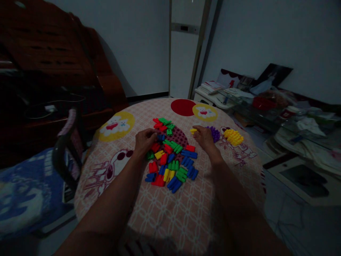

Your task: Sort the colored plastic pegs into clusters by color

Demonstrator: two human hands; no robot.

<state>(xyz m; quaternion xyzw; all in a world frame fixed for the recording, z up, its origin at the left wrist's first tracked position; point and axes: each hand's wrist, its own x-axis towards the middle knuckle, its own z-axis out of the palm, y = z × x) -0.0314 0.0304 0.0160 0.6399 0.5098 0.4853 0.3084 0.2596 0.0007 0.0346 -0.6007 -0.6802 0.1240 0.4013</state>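
Note:
A heap of small plastic pieces [173, 156] in red, green, blue and yellow lies mid-table on a round table with a pink patterned cloth [170, 213]. My left hand [145, 140] rests curled at the heap's left edge, its fingers closed on a blue piece [161, 137]. My right hand [204, 137] sits right of the heap, pinching a yellow piece [193, 131]. Just beyond it lie a purple cluster [214, 134] and a sorted yellow cluster [233, 137].
A dark wooden bench or sofa [53, 71] stands at the left with a blue cushion [23, 192] and a chair back [64, 153]. A low cluttered table [266, 106] with papers and containers fills the right. White walls and a door stand behind.

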